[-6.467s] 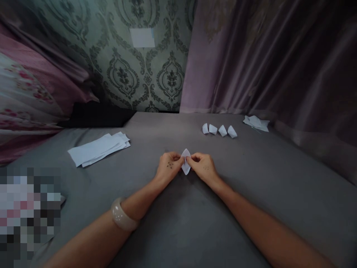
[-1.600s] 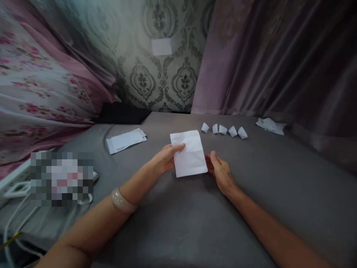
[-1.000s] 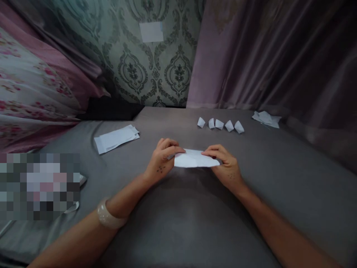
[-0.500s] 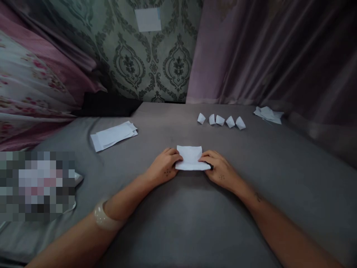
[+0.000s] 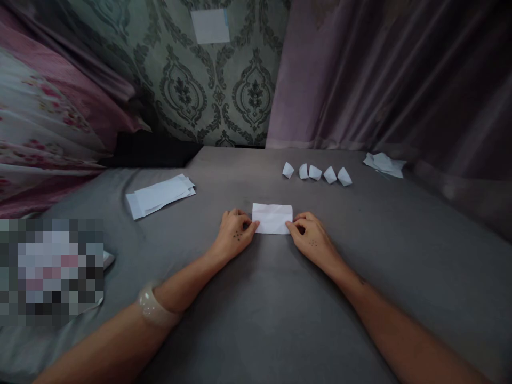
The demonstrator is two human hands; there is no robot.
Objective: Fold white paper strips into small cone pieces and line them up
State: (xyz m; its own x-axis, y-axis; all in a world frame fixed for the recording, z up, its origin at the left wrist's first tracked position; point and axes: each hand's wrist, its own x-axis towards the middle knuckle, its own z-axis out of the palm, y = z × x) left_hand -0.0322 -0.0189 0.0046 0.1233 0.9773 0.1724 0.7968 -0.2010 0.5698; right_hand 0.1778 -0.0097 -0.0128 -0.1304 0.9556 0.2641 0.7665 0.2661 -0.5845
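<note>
Together, the left hand (image 5: 239, 229) and the right hand (image 5: 313, 234) pinch opposite ends of a white paper rectangle (image 5: 272, 219) at centre, with five folded paper shapes (image 5: 315, 172) lined up far right.

Dimly lit damask wallpaper (image 5: 218, 96) shows between a pink floral curtain (image 5: 44, 98) and mauve drapes (image 5: 328, 74), behind a broad grey-covered surface (image 5: 268, 309) that may be a bed.
</note>
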